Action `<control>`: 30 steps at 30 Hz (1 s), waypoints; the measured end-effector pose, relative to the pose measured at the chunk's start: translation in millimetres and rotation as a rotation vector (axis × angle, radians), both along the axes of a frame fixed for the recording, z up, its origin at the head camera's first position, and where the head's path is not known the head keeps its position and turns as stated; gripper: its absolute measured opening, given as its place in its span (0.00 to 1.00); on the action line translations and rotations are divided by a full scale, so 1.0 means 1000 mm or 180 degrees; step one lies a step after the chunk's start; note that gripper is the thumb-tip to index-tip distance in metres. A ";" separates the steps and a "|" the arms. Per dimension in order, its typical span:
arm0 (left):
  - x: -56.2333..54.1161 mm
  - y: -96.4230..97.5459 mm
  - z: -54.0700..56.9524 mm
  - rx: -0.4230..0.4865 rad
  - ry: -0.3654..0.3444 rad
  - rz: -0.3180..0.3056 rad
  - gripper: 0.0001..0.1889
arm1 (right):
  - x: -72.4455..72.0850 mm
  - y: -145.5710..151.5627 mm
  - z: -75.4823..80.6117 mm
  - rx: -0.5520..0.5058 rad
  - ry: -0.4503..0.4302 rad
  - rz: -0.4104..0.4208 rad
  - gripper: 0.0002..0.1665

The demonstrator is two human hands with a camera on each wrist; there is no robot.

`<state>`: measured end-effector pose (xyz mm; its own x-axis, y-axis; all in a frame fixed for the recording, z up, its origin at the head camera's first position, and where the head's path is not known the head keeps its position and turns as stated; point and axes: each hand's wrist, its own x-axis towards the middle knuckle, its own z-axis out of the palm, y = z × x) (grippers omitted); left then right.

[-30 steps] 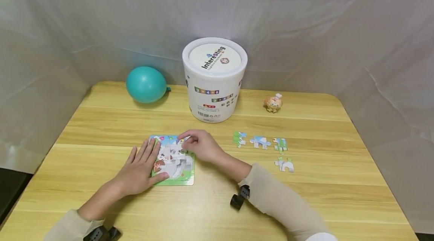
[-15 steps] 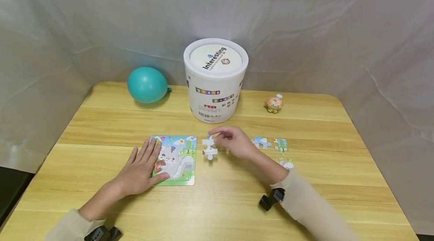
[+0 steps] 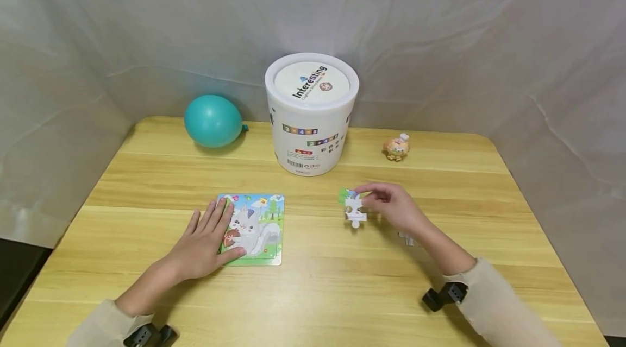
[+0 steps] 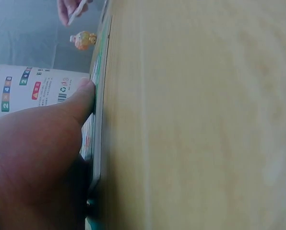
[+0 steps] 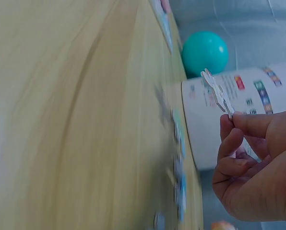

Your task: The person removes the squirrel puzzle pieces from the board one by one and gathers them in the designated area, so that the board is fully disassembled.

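Observation:
My left hand (image 3: 202, 244) lies flat, fingers spread, over the left side of a square puzzle board (image 3: 254, 244) with a squirrel picture. Seen from the left wrist, the thumb (image 4: 80, 98) rests along the edge of the board (image 4: 101, 100). Off to the right, my right hand (image 3: 393, 207) pinches a white jigsaw piece (image 3: 354, 210) between thumb and fingertips. The right wrist view shows this piece (image 5: 217, 93) edge-on, raised above the tabletop. Behind it in the head view lies a green loose piece (image 3: 343, 195); another loose piece (image 3: 406, 239) peeks out below the right wrist.
A white lidded bucket (image 3: 310, 130) stands at the back middle of the table. To its left sits a teal balloon (image 3: 212, 121), to its right a small chick figurine (image 3: 396, 147). Grey cloth (image 3: 440, 54) hangs behind the table.
The right hand has lifted the white jigsaw piece off the board and carried it right, over to the loose pieces. My left hand has stayed in place on the board.

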<state>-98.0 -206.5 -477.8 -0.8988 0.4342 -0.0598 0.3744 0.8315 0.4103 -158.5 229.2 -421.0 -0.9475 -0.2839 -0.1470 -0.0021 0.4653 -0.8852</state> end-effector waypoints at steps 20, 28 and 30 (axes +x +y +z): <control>0.002 0.006 0.017 -0.0034 -0.0187 0.0054 0.54 | 0.022 0.043 -0.018 0.0615 0.0356 -0.0010 0.13; 0.001 0.006 0.016 -0.0066 -0.0221 0.0060 0.54 | 0.024 0.045 -0.025 0.0714 0.0458 0.0063 0.13; 0.001 0.006 0.017 -0.0046 -0.0208 0.0057 0.54 | 0.025 0.046 -0.026 0.0793 0.0515 0.0100 0.13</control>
